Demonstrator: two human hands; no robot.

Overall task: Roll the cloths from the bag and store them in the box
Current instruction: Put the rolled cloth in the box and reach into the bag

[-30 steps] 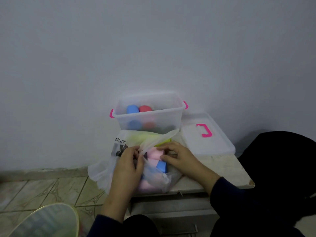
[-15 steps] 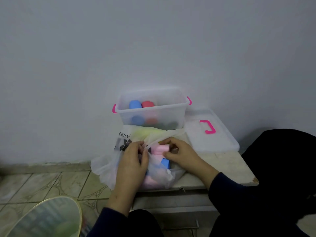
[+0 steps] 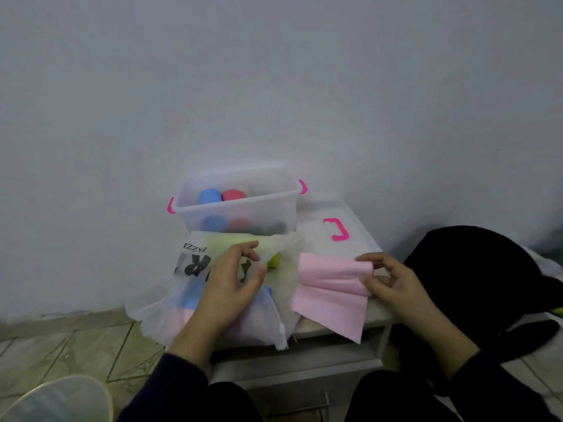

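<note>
A pink cloth hangs partly unfolded to the right of a translucent plastic bag with black lettering. My right hand pinches the cloth's right edge. My left hand rests on the bag and pinches its open rim. Blue, pink and yellow-green cloths show through the bag. Behind the bag stands a clear box with pink latches, holding a blue roll and a red roll, with more rolls dimly visible lower down.
The box's clear lid with a pink handle lies to the right of the box on a small pale table. A black garment sits at the right. Tiled floor and a round translucent object lie lower left.
My right hand has drawn the pink cloth out of the bag and to the right, where it has opened up. My left hand stays on the bag's rim.
</note>
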